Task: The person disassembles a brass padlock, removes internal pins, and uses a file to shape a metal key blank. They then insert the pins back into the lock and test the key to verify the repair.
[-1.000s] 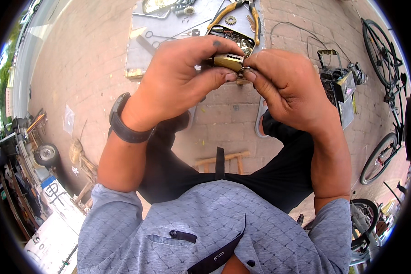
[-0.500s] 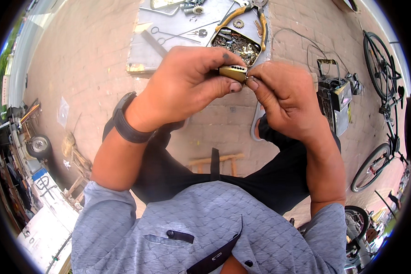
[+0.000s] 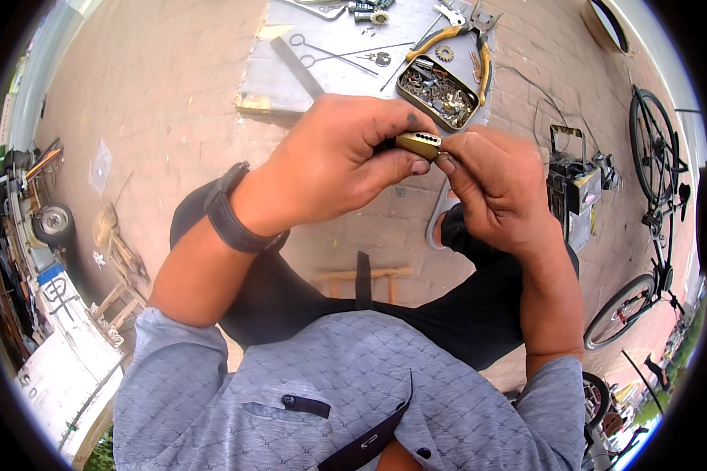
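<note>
My left hand [image 3: 342,153] pinches a small brass lock body [image 3: 419,144] between thumb and forefinger. A row of dark round holes runs along the lock's upper face. At its right end, my right hand [image 3: 499,177] is closed, thumb and forefinger pressed together. What these fingertips grip is mostly hidden; only a tiny bit of metal shows against the lock. Just beyond the hands lies an open tin [image 3: 440,93] full of small metal parts, on a grey work board [image 3: 353,31]. Yellow-handled pliers [image 3: 485,59] lie by the tin.
Scissor-like forceps [image 3: 310,60], a flat metal strip [image 3: 297,68], keys [image 3: 379,58] and a toothed brass wheel [image 3: 445,53] lie on the board. A machine [image 3: 577,184] stands to the right, with a bicycle [image 3: 656,196] beyond. A wooden chair [image 3: 122,255] stands left.
The view has shifted, so the board, tin and lock appear lower and farther right. Both hands keep nearly the same hold at the lock.
</note>
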Demonstrator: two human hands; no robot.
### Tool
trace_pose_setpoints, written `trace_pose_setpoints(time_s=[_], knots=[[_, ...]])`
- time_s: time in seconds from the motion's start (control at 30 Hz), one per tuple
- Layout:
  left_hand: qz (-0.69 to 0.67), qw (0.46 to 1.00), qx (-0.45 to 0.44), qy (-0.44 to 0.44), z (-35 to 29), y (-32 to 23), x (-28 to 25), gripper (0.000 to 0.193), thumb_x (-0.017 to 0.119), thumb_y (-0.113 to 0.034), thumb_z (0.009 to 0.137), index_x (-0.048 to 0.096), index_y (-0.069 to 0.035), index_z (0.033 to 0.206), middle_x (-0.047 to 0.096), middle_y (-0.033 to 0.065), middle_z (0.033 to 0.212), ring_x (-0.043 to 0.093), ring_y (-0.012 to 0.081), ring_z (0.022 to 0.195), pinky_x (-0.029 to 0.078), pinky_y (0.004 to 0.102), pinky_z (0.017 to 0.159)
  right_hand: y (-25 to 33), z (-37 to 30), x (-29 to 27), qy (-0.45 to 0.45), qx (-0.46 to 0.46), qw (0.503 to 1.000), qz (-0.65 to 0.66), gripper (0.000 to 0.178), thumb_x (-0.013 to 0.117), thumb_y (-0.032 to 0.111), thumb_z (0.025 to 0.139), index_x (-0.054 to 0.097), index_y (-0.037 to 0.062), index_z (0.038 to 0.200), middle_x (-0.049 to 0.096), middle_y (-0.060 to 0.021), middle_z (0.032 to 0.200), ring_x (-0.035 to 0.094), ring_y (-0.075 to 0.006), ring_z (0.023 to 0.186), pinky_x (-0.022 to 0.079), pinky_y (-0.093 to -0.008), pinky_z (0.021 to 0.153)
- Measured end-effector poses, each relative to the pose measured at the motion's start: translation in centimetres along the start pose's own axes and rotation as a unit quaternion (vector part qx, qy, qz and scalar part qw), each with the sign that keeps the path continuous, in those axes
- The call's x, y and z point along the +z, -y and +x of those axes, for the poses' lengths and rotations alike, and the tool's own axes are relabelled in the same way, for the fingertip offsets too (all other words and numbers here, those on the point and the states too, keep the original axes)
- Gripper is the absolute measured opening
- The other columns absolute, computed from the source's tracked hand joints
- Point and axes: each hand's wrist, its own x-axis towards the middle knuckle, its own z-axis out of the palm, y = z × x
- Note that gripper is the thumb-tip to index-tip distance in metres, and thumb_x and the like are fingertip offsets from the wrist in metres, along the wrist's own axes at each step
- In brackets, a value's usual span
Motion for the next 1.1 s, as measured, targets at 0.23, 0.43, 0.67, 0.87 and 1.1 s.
trace_pose_setpoints(time_s=[0.23, 0.43, 0.67, 0.87, 1.1], knots=[[-0.005, 0.998, -0.066, 0.025, -0.7, -0.6, -1.5, 0.024, 0.076, 0.0, 0.092, 0.074, -0.002, 0.116, 0.077, 0.0056, 0.088, 0.07, 0.0079, 0.078, 0.056, 0.0243, 0.069, 0.1, 0.7, 1.4, 0.014, 0.057, 0.995, 0.077, 0.008, 0.074, 0.004, 0.09, 0.071, 0.0013, 0.097, 0.063, -0.0146, 0.076, 0.063, -0.0346, 0.067, 0.049, -0.0401, 0.059], [0.033, 0.989, -0.104, -0.103, -1.5, 0.2, -3.4, 0.023, 0.074, -0.002, 0.095, 0.073, 0.001, 0.118, 0.078, 0.0059, 0.094, 0.071, 0.0081, 0.083, 0.057, 0.0242, 0.074, 0.6, 4.7, 1.4, 0.055, 0.103, 0.985, 0.124, 0.011, 0.069, 0.01, 0.094, 0.07, -0.0009, 0.097, 0.066, -0.0167, 0.079, 0.065, -0.0374, 0.074, 0.051, -0.0433, 0.066], [0.043, 0.953, -0.101, -0.281, -1.6, 1.7, -5.7, 0.026, 0.075, -0.004, 0.097, 0.073, 0.005, 0.121, 0.078, 0.0068, 0.103, 0.071, 0.0106, 0.094, 0.057, 0.025, 0.085, -2.6, 10.2, 7.0, -0.014, -0.024, 0.967, -0.252, 0.007, 0.064, 0.006, 0.088, 0.069, 0.0016, 0.088, 0.071, -0.0181, 0.087, 0.07, -0.039, 0.083, 0.056, -0.048, 0.07], [0.038, 0.953, -0.104, -0.283, -1.9, 2.5, -6.1, 0.024, 0.075, -0.004, 0.095, 0.074, 0.004, 0.118, 0.078, 0.0057, 0.101, 0.07, 0.0099, 0.093, 0.057, 0.0251, 0.084, -2.9, 12.1, 9.3, 0.053, 0.005, 0.942, -0.332, 0.006, 0.065, 0.005, 0.082, 0.069, 0.002, 0.085, 0.072, -0.02, 0.085, 0.073, -0.0395, 0.081, 0.058, -0.0477, 0.072], [0.064, 0.955, -0.111, -0.268, -2.2, 1.9, -5.8, 0.022, 0.075, -0.002, 0.094, 0.075, 0.003, 0.116, 0.078, 0.0058, 0.097, 0.071, 0.0096, 0.089, 0.058, 0.0249, 0.08, -2.2, 12.2, 6.6, -0.035, 0.133, 0.99, -0.043, 0.018, 0.062, 0.008, 0.09, 0.073, -0.0037, 0.099, 0.074, -0.0202, 0.084, 0.074, -0.0287, 0.076, 0.058, -0.0424, 0.071]])
